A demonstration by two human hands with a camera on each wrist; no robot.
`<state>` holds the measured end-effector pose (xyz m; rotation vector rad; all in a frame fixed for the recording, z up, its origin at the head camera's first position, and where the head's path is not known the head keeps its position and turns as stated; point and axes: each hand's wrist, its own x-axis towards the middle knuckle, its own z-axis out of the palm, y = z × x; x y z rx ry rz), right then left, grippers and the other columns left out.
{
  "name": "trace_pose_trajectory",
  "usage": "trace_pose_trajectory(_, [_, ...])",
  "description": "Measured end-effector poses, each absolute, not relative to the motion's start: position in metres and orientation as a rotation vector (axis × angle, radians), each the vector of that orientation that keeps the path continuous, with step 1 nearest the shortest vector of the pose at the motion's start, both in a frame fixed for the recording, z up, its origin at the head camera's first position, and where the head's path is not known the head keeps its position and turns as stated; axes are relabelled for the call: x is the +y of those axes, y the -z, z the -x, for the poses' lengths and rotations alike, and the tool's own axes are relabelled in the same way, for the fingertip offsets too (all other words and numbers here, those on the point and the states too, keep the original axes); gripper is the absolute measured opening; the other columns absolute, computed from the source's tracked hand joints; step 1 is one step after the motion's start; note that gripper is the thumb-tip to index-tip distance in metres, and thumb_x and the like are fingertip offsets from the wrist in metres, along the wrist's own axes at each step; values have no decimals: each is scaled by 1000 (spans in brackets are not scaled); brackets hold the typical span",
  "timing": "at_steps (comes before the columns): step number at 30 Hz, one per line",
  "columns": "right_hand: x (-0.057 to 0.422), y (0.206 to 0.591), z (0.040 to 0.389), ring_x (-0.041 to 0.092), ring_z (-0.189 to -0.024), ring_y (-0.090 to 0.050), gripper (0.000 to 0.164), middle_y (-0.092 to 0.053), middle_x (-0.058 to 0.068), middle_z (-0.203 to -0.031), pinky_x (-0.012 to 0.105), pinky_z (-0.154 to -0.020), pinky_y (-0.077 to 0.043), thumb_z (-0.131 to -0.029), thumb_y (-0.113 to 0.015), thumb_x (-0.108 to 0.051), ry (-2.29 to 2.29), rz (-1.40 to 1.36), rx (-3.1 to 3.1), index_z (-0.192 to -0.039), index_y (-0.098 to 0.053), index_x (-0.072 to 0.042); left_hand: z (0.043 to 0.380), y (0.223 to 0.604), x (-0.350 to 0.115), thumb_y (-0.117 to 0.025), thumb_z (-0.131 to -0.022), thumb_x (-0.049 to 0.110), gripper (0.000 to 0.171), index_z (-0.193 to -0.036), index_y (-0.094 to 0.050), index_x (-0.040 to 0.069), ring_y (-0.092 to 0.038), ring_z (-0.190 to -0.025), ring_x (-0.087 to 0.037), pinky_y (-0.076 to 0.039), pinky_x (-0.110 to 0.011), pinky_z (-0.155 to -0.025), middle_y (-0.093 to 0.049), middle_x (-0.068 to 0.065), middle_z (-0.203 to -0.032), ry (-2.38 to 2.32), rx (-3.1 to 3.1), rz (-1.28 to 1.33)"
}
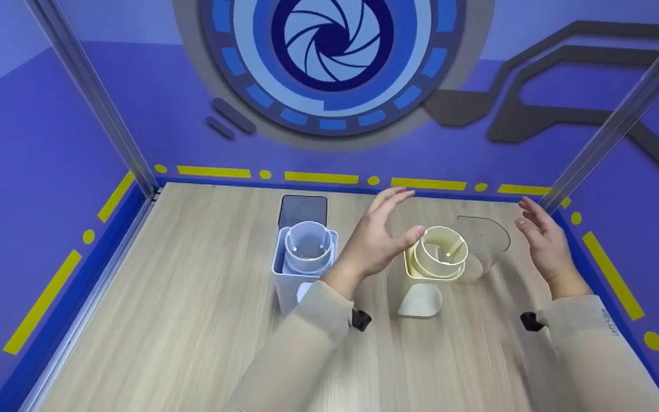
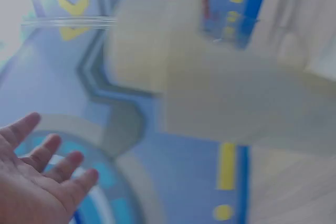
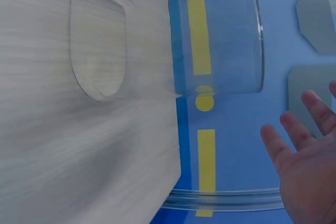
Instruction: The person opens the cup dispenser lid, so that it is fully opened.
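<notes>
My left hand (image 1: 370,243) hovers between two box-shaped holders with its fingers spread, and it holds nothing. Close to its thumb stands the pale yellow holder (image 1: 433,276) with a round ring (image 1: 443,269) rising from its top. To the right, my right hand (image 1: 547,246) is raised with loose fingers and grips nothing. Between it and the yellow holder is a clear plastic cup (image 1: 492,240), also large in the right wrist view. A cream curved piece (image 1: 421,300) sits in front of the yellow holder. In the left wrist view the yellow holder (image 2: 220,93) appears blurred.
Left of my left hand stands a light blue holder (image 1: 289,289) with a similar round ring (image 1: 308,257); a small light blue piece at its front is partly hidden by my sleeve. A dark see-through cover (image 1: 304,210) is behind it. Blue panels (image 1: 329,157) enclose the wooden table (image 1: 192,320).
</notes>
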<state>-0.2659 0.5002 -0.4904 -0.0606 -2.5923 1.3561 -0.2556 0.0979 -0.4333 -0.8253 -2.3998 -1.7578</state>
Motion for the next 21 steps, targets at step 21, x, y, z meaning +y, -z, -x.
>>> trace_pose_trajectory(21, [495,453,265,69,-165,-20,79,-26,35,-182,94,-127,-14,-116,-58,-51,-873,-78,-2816,-180,-31,-15,290,384,-102,-73,-97,66,78,-160,-65,20,-44,-164,-41,-46,-73,-128,-48,-8,-177,893,-2604,420])
